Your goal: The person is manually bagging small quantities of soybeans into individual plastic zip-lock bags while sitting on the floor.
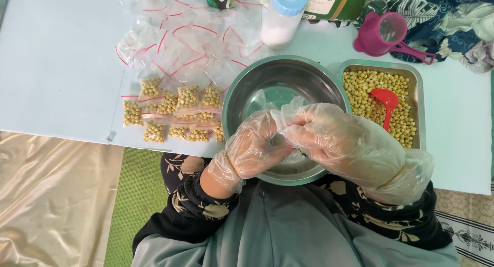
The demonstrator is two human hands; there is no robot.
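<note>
Clear plastic gloves covered both hands, which met over the near rim of the round stainless-steel bowl (282, 87). The left hand (253, 146) was curled, its fingertips pinched onto a small clear plastic bag (280, 108) whose crumpled top stood up between the two hands. The right hand (339, 138) was clenched around the same bag from the other side, knuckles up. What the bag held could not be made out, since the fingers hid most of it. Both wrists wore dark sleeves with a pale flower print.

Left of the bowl, a cluster of small sealed bags filled with yellow beans (175, 112) lay flat on the pale blue tabletop (56, 66), close together and partly overlapping. Right of the bowl, touching its rim, sat a rectangular steel tray (417, 87) full of loose yellow beans (360, 92), with a red plastic spoon (386, 103) resting in them, handle toward the person.

Beyond the bowl on the left, a heap of empty clear bags with red seal strips (190, 33) spread across the table. Directly behind the bowl stood a white bottle with a light blue cap (283, 15), and farther right a small magenta plastic strainer cup (383, 34) lay near the table's far edge.
</note>
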